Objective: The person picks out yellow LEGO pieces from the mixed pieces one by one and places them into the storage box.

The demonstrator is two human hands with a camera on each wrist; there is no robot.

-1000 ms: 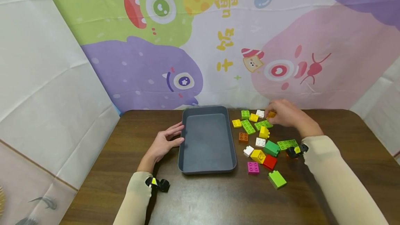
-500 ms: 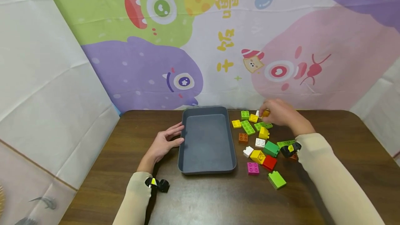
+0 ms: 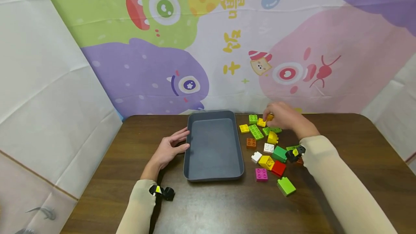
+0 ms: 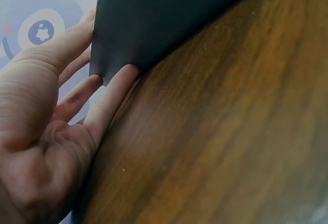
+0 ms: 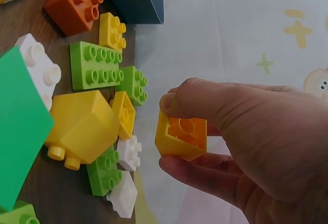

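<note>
My right hand pinches an orange-yellow toy building brick between thumb and fingers at the far side of the table. In the right wrist view the brick's hollow underside faces the palm, and it hangs beside a thin yellow brick and a white brick. At the left long side of the dark grey tray, my left hand rests with extended fingers against the wall. Those fingertips press the tray's outer side in the left wrist view. The tray holds nothing.
Right of the tray lie several loose bricks, among them a dark green one, a red one, a magenta one and a lime one. A printed cloth hangs right behind the table's far edge.
The right hand has moved left along the far edge with the orange-yellow brick, over the spot of a white brick. The left hand stays against the tray.
</note>
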